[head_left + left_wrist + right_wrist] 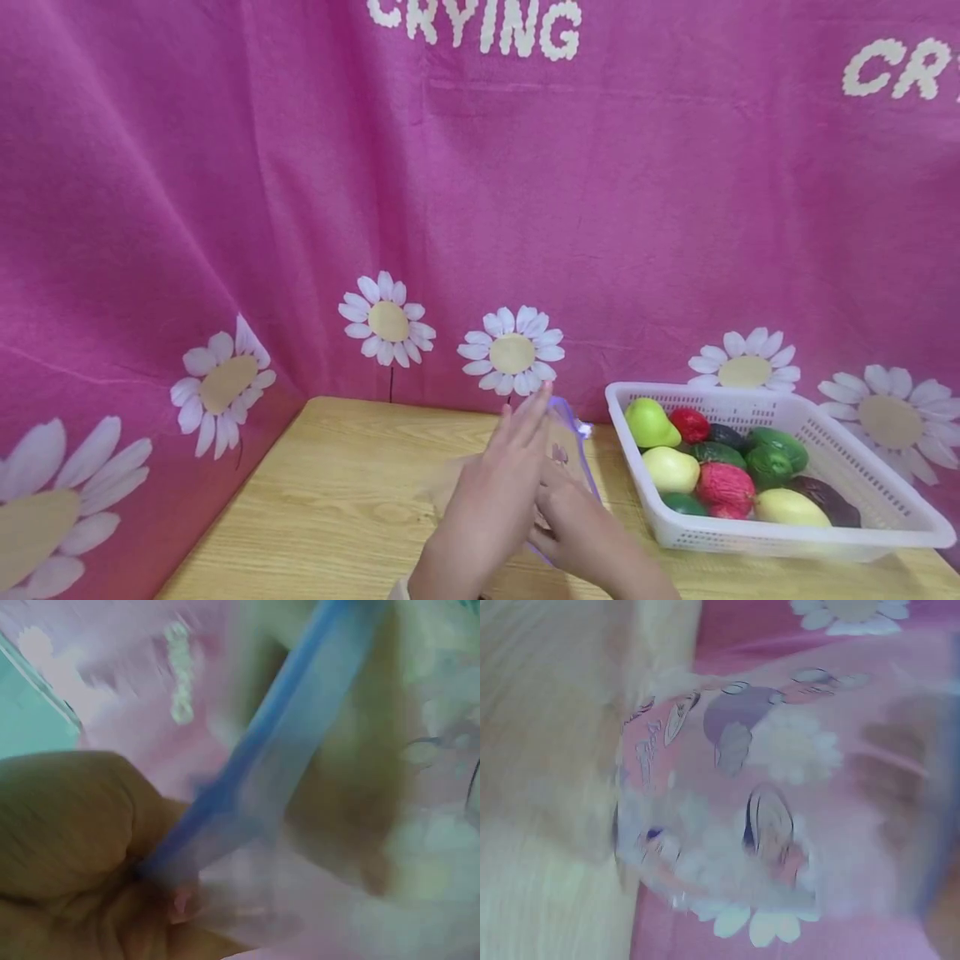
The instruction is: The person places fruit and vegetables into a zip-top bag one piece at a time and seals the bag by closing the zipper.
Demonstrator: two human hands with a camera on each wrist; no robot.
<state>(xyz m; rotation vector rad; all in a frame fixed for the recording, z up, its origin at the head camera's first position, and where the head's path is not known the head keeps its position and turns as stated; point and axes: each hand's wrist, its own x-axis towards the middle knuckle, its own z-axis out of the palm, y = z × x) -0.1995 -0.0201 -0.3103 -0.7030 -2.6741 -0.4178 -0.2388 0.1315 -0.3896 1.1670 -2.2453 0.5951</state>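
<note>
A clear zip bag (561,454) with a purple-blue edge and printed cartoon figures (769,825) is between my two hands, above the table. My left hand (491,492) points up and away, its fingers mostly straight; in the left wrist view the blue edge strip (255,742) runs in between thumb (67,817) and fingers. Just to the right, my right hand (585,525) holds the bag with bent fingers, partly hidden by the left hand. Through the film in the right wrist view, blurred fingers (892,772) show. A small white zip slider (583,429) sits on the edge.
To the right stands a white plastic basket (892,500) of fruit and vegetables: a green pear (651,423), a pale yellow fruit (670,471), a rough red one (725,487) and several more. A pink daisy-print cloth (450,208) hangs behind and left of the wooden table (322,500).
</note>
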